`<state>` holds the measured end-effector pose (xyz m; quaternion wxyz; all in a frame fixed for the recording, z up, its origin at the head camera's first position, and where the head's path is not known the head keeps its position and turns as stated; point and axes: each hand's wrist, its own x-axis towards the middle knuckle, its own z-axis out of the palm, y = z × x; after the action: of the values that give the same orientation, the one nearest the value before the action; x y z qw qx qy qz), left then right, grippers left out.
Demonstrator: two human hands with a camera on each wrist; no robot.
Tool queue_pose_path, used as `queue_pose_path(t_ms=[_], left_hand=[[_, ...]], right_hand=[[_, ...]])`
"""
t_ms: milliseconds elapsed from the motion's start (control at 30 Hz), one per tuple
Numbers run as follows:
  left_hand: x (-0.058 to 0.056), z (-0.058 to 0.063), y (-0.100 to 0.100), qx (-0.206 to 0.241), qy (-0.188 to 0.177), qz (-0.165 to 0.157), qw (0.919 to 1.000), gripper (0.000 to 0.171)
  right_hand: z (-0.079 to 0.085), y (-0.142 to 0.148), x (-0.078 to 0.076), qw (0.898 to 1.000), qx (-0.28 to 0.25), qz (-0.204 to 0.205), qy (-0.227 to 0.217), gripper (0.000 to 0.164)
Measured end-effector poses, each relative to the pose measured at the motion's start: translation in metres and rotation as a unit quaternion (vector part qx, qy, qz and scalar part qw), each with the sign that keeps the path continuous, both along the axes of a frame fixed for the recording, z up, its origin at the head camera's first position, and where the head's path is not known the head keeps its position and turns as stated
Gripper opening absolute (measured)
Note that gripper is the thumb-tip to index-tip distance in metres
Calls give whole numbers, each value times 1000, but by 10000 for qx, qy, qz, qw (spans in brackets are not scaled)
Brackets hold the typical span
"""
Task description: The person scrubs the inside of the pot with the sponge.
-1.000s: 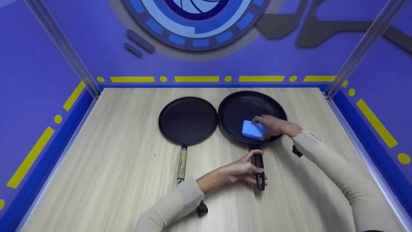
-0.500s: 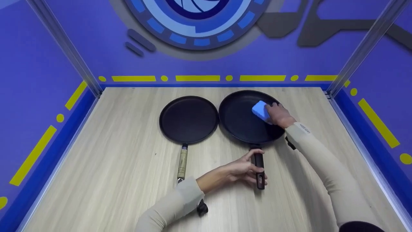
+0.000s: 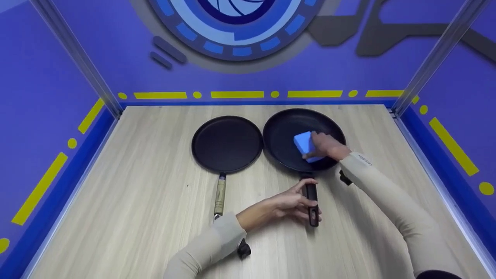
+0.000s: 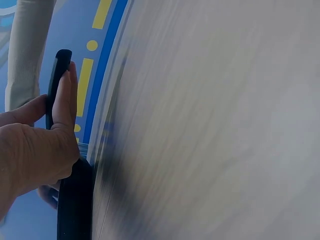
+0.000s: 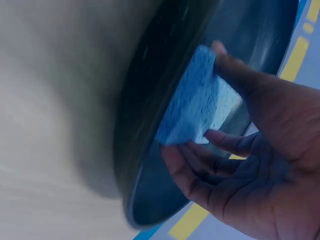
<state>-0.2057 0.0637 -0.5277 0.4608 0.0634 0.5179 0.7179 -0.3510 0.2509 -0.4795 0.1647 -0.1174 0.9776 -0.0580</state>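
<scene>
A dark frying pan stands at the right of the table, its black handle toward the person. My left hand grips that handle, thumb on one side and fingers beneath and behind; the left wrist view shows the hand around it too. Inside the pan, my right hand holds a blue sponge against the inner surface. In the right wrist view the thumb and fingertips pinch the sponge at its edges, close to the pan wall.
A flat black pan with a wood-look handle lies at the left, rim against the frying pan's rim. The pale wooden table is bounded by blue panels at the back and sides.
The right hand has moved the sponge around inside the frying pan, first up toward the far right, then back down and left. The left hand has stayed on the handle.
</scene>
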Motion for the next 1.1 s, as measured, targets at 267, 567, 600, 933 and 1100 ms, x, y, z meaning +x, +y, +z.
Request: queue_pose_path(t_ms=[267, 567, 600, 933, 1100], left_hand=[[1, 1, 1, 92, 21, -41, 9999, 64], [1, 1, -1, 13, -8, 38, 10000, 64], [1, 1, -1, 23, 6, 32, 10000, 64], [0, 2, -3, 63, -38, -24, 10000, 66], [0, 2, -3, 49, -12, -151, 9999, 69]], right_hand=[[-4, -38, 10, 9916, -148, 1233, 348, 81], [-10, -55, 10, 9873, -304, 1458, 548, 78], [-9, -53, 10, 9874, -354, 1466, 471, 77], [6, 13, 5, 9902, -577, 1193, -433, 73], [5, 39, -7, 9988, -260, 405, 131, 71]])
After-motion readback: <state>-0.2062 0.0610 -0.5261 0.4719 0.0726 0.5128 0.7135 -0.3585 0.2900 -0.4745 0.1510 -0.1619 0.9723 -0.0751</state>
